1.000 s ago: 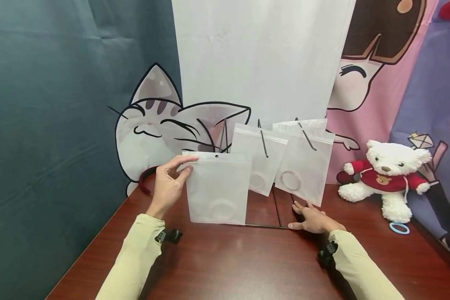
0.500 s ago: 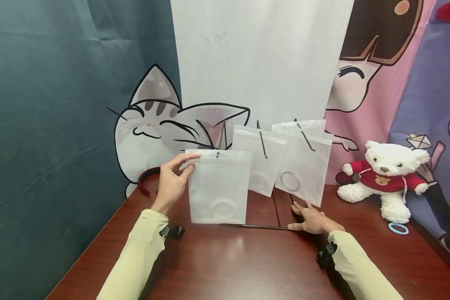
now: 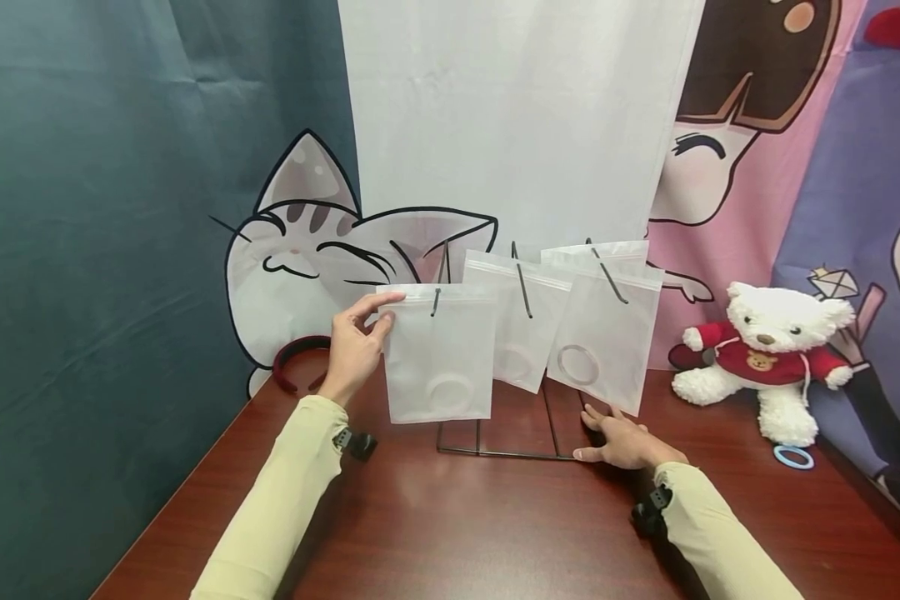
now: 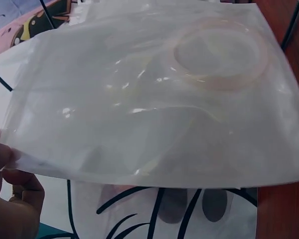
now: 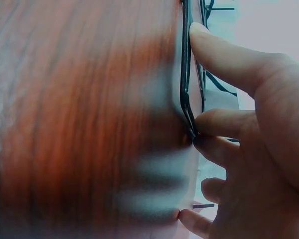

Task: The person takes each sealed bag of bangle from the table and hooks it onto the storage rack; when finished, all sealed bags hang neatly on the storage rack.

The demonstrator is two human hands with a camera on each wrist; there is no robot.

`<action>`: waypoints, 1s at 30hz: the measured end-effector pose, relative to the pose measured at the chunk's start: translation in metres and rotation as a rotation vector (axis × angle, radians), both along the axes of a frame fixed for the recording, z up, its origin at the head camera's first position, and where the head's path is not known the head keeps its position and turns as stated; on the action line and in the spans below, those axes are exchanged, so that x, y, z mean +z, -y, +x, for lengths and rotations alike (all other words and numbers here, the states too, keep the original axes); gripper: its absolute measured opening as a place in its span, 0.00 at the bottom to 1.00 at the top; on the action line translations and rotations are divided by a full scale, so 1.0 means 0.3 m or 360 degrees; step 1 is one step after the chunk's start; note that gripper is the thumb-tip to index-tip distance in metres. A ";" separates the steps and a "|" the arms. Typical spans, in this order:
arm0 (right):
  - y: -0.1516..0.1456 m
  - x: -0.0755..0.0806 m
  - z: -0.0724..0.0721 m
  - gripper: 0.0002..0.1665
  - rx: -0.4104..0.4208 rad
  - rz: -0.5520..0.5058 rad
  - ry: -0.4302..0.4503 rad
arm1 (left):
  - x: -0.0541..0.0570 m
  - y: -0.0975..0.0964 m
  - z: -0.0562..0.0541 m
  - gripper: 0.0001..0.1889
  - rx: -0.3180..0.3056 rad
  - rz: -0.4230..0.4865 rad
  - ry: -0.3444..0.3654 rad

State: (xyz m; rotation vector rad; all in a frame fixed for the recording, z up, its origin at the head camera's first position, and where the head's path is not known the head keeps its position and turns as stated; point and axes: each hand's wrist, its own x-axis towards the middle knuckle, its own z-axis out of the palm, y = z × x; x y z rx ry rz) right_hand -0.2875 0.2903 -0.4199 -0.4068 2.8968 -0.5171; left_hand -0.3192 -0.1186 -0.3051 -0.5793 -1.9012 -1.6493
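My left hand [image 3: 354,352] pinches the upper left corner of a frosted zip bag [image 3: 438,354], thumb in front. A pale ring-shaped item [image 3: 450,394] shows through the bag near its bottom. At the bag's top, the tip of a black hook [image 3: 436,303] pokes out in front through the hanging hole. In the left wrist view the bag [image 4: 114,109] fills most of the picture. My right hand [image 3: 621,440] lies low, fingers spread, at the front right corner of the black wire rack's base [image 3: 510,455]. The right wrist view has the thumb [image 5: 224,57] against the wire [image 5: 186,64].
Two more hooks carry similar zip bags, one in the middle [image 3: 517,317] and others overlapping at right [image 3: 607,333]. A white teddy bear [image 3: 768,358] sits to the right with a blue ring [image 3: 792,457] at its foot. A red headband [image 3: 288,367] lies behind my left hand.
My left hand and its bag have risen and moved slightly away from me; the hook tip now sticks out through the hole. More of the rack's base shows below. My right hand stays put.
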 end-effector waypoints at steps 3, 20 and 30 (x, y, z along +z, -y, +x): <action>-0.001 -0.002 -0.002 0.53 -0.0002 -0.0005 0.0004 | -0.002 -0.008 -0.024 0.16 0.0013 0.0023 -0.0003; -0.004 0.000 0.007 0.53 0.0014 -0.0004 0.0002 | 0.015 -0.045 -0.143 0.16 0.0153 0.0020 0.0020; 0.000 0.004 0.000 0.54 0.0003 0.0014 0.0020 | -0.014 -0.018 -0.137 0.13 0.0196 -0.0168 -0.0014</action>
